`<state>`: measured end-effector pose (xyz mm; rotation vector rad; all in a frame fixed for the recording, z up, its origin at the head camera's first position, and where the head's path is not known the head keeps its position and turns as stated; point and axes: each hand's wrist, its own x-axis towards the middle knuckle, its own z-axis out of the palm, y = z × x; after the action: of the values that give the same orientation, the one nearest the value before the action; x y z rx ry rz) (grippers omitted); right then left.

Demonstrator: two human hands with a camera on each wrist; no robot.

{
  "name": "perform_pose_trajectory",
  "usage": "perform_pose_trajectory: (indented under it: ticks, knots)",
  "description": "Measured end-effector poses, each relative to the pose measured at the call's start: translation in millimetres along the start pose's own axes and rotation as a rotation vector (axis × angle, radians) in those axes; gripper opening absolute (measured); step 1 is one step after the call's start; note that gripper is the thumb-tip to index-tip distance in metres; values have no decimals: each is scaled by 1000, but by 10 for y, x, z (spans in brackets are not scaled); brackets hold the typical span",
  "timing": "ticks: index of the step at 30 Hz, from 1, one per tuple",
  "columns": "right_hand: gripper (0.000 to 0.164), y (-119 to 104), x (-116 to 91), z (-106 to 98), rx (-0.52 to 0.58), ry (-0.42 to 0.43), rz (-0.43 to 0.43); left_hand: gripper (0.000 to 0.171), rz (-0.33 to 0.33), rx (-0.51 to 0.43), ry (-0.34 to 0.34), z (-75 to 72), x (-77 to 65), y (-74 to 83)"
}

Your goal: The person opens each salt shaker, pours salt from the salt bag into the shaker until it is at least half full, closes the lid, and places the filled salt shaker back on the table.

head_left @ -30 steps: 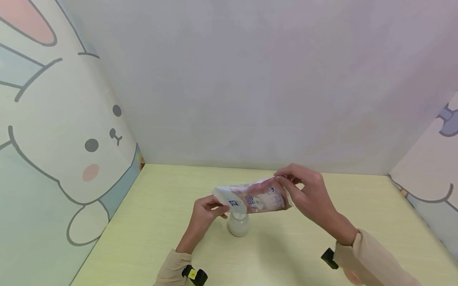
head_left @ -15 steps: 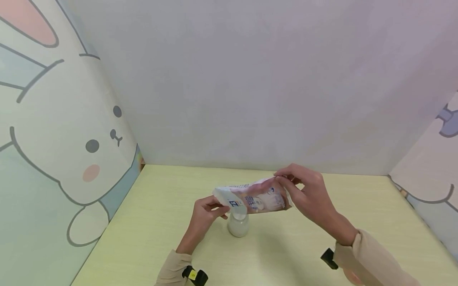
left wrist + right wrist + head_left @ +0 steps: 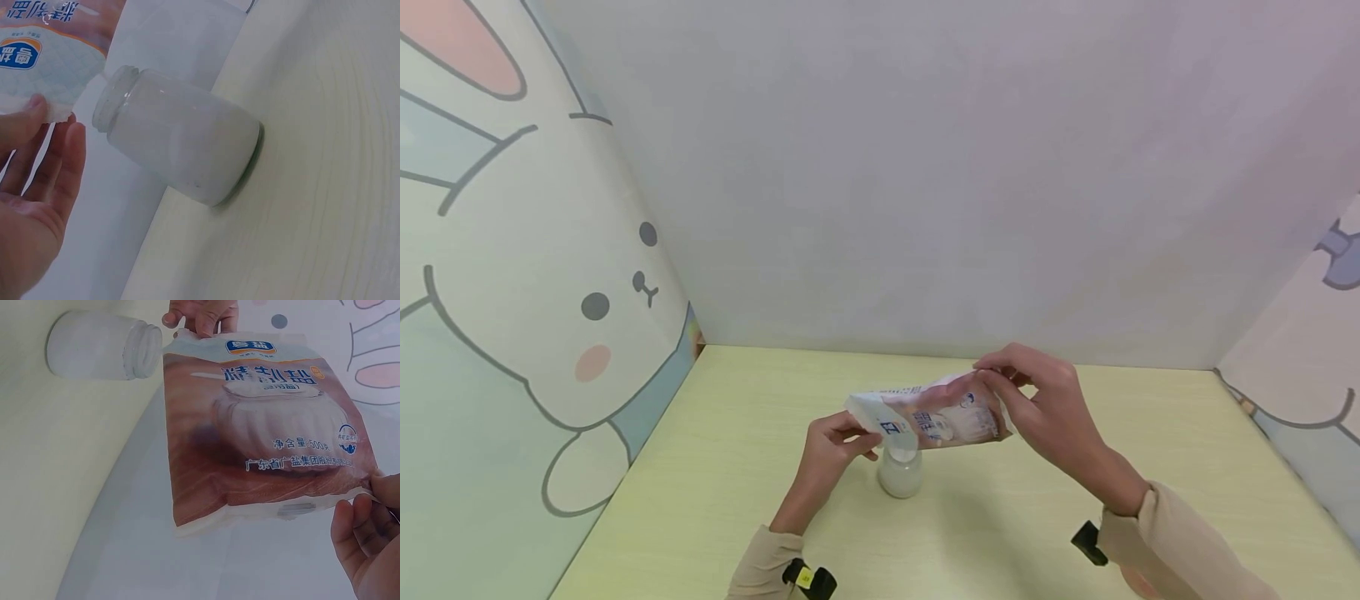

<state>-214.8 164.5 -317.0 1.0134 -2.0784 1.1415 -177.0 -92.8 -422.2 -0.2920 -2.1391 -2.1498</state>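
Observation:
A printed plastic bag of salt [image 3: 958, 417] hangs tilted between both hands, its pale left end lower and right over a glass jar [image 3: 900, 477]. The left hand [image 3: 829, 450] pinches that pale end between thumb and fingers, beside the jar's mouth. At the raised far end, the right hand [image 3: 1047, 398] grips the bag's edge. In the left wrist view, the jar [image 3: 184, 134] stands upright on the table and looks filled with white contents nearly to its shoulder. The bag [image 3: 262, 444] looks slack and creased in the right wrist view.
The pale yellow table [image 3: 760, 383] meets a grey back wall [image 3: 925, 208]. A cartoon rabbit covers the left wall [image 3: 535, 333]; another printed wall [image 3: 1300, 358] bounds the right. A pinkish rounded thing [image 3: 1138, 582] shows partly beneath the right sleeve.
Hardly anything differs: both hands, the bag and the jar keep their places, and the head view has shifted very slightly.

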Motion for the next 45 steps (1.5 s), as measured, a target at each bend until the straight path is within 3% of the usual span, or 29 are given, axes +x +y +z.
perform_pose_trajectory:
  ticks: [7,16,27,37,45]
  knots:
    - [25,14,-2,4,4,4,-4,17,-2,5,4,4,-2,-2]
    - [23,-121,51,-17,15,7,-15,18,-2,3,-1,0,-3,-12]
    - [23,9,2,8,12,2,-9,17,3,6,-2,-1,0,-18]
    - [23,-7,12,9,30,0,-12,18,24,-13,-9,-53,44,-250]
    - [24,-3,9,5,38,1,-8,20,54,-6,-9,-61,45,-295]
